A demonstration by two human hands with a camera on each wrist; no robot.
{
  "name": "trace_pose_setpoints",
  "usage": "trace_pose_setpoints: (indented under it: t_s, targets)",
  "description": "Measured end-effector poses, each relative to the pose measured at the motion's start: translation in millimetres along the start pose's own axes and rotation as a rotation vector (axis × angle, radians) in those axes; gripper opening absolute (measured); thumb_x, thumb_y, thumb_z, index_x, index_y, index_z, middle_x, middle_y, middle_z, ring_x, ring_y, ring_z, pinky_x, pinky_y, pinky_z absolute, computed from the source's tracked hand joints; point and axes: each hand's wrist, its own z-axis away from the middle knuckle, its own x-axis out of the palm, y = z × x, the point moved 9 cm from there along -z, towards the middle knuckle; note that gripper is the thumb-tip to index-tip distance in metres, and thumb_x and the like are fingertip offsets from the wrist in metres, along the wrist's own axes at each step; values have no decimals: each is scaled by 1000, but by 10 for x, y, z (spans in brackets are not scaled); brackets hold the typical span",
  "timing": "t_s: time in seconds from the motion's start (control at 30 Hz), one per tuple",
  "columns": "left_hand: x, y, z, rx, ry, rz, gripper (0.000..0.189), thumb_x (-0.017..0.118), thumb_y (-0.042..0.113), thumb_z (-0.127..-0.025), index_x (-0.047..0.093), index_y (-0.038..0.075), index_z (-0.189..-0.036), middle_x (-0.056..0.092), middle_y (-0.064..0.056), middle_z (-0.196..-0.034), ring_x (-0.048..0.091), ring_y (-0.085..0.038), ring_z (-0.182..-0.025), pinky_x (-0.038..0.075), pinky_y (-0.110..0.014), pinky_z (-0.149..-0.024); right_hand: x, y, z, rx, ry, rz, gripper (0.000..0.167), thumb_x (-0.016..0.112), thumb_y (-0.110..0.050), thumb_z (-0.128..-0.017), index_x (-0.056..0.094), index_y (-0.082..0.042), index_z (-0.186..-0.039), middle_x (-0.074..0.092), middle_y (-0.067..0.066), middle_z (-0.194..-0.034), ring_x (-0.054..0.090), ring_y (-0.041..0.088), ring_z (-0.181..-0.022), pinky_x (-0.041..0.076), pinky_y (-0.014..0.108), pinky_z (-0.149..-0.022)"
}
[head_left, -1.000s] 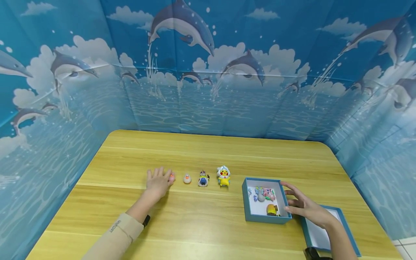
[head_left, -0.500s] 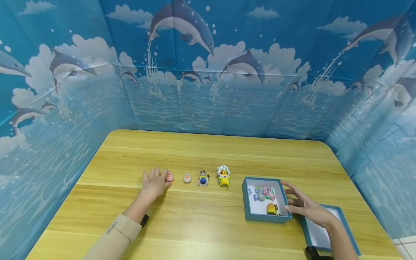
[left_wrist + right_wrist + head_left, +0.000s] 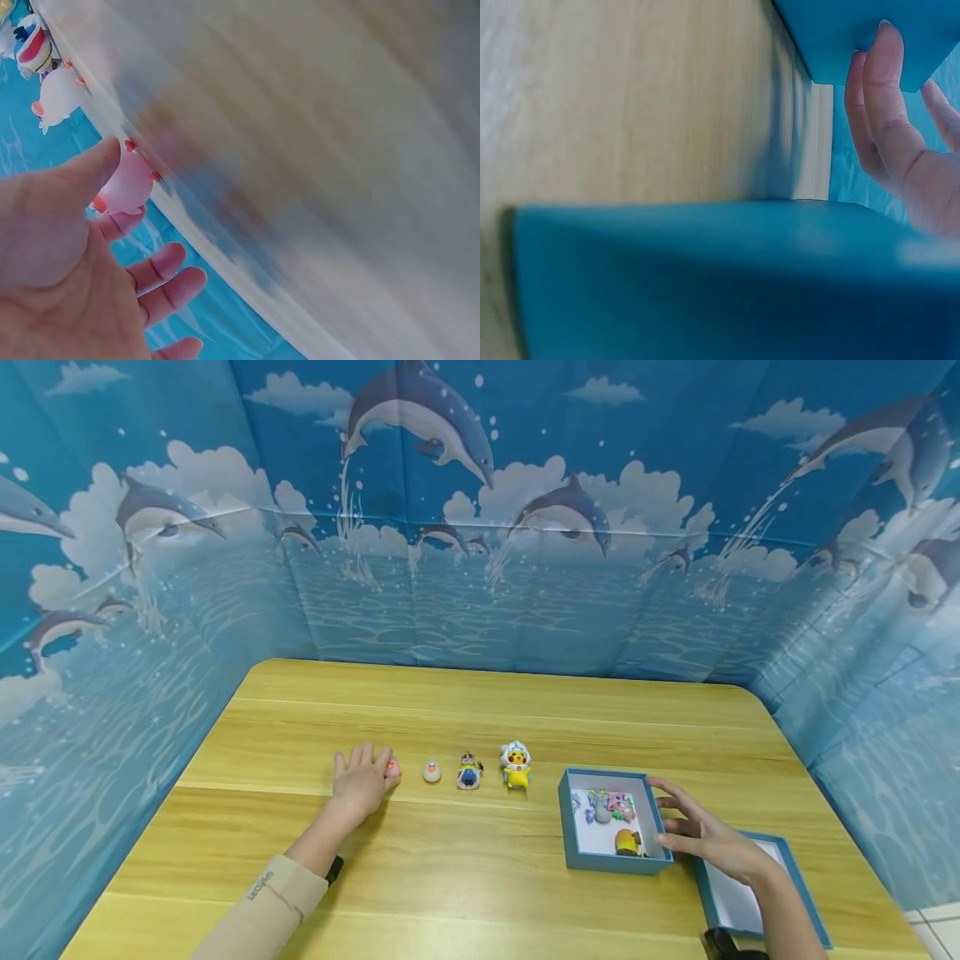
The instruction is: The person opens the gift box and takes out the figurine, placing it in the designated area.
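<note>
My left hand (image 3: 362, 781) rests low over the table, pinching a small pink toy duck (image 3: 393, 768) between thumb and index finger; its other fingers are spread. In the left wrist view the pink duck (image 3: 129, 184) has its orange feet against the tabletop. To its right, in a row, stand a white toy duck (image 3: 432, 772), a small figurine with a blue front (image 3: 468, 772) and a yellow figurine in a white hood (image 3: 517, 766). My right hand (image 3: 701, 835) touches the right side of a blue open box (image 3: 615, 864) with relaxed fingers.
Inside the box lie several small toys (image 3: 611, 810) and a yellow-and-brown piece (image 3: 627, 842). A blue-edged lid (image 3: 731, 893) lies white side up under my right forearm. A dolphin-print cloth (image 3: 480, 602) hangs behind the wooden table (image 3: 450, 710).
My left hand and the pink duck have shifted slightly left over the last second, widening the gap to the white duck. The right hand and the box have stayed put.
</note>
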Motion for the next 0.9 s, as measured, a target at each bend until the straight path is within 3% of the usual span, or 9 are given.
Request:
trace_pose_setpoints:
  t_s: [0.37, 0.67, 0.9]
  targets:
    - [6, -4, 11, -10, -20, -43, 47, 48, 39, -92, 40, 7, -126, 34, -10, -98, 35, -29, -97, 19, -55, -96, 7, -7, 0, 2, -4, -2, 72, 50, -12, -94, 2, -15, -147, 4, 30, -143, 24, 55, -122, 41, 49, -88]
    - [-16, -10, 15, -6, -1, -16, 37, 52, 39, -91, 41, 7, -107, 34, -10, -92, 36, -30, -94, 20, -55, -94, 3, -17, -4, -11, -16, -3, 72, 49, -11, -94, 1, -17, -147, 8, 32, -142, 26, 54, -122, 40, 48, -88]
    - [-19, -43, 37, -32, -21, 12, 47, 54, 41, -89, 40, 5, -117, 38, -12, -101, 38, -34, -105, 19, -56, -97, 0, 4, -1, 2, -6, -9, 72, 50, -11, -94, 2, -18, -147, 9, 31, -142, 24, 54, -123, 40, 49, -88]
